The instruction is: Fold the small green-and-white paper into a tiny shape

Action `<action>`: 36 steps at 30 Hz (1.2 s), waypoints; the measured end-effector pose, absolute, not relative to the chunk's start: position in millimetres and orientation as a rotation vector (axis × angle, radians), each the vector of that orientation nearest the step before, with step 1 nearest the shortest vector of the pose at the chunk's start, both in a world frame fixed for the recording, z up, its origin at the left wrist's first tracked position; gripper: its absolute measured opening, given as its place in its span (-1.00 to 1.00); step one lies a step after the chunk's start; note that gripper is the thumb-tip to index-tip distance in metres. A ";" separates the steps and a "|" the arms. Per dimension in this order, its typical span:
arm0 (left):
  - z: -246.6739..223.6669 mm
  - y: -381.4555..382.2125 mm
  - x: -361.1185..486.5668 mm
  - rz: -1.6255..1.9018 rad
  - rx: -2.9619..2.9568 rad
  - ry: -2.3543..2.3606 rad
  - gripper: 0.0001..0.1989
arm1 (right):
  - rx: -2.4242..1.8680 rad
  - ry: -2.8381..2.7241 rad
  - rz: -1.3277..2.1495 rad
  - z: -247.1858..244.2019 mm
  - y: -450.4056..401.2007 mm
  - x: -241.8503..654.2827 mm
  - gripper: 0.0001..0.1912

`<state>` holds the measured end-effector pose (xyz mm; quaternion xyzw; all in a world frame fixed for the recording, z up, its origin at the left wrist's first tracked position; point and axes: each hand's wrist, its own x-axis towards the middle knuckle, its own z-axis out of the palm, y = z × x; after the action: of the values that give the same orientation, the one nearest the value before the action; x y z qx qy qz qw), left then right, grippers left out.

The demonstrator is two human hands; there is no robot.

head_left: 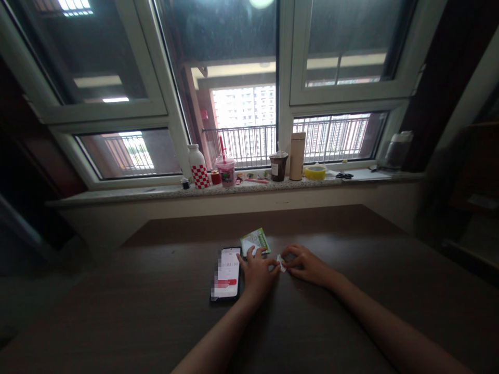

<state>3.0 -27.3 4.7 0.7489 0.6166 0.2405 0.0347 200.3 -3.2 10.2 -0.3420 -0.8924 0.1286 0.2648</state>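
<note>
Between my hands is a small folded white piece of paper [281, 264] with a touch of green or yellow on it, held just above or on the table. My left hand [257, 269] pinches its left side near the thumb, while the other fingers spread toward the packet and the phone. On the right side, the thumb and fingertips of my right hand [306, 265] close on the same piece. A green and white flat packet [262, 238] lies just beyond my left fingertips. Left of that hand, a phone [230, 271] lies face up with its screen lit.
The brown table [312, 322] reaches toward a window sill [163, 193]. Along the sill stand a checkered bottle [200, 174], a pink drink cup [226, 172], a dark drink cup [278, 169], a tan flask [297, 156], yellow tape [315, 172] and black scissors [344, 176].
</note>
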 end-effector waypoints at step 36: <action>2.6 -24.5 0.6 0.796 2.259 1.922 -0.89 | -0.926 -2.339 0.533 -3.0 7.2 204.6 -0.80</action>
<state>0.6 -24.5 2.6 0.7353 0.6254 0.2589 0.0353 204.6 7.2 -3.0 -0.3454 -0.8730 0.1990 0.2810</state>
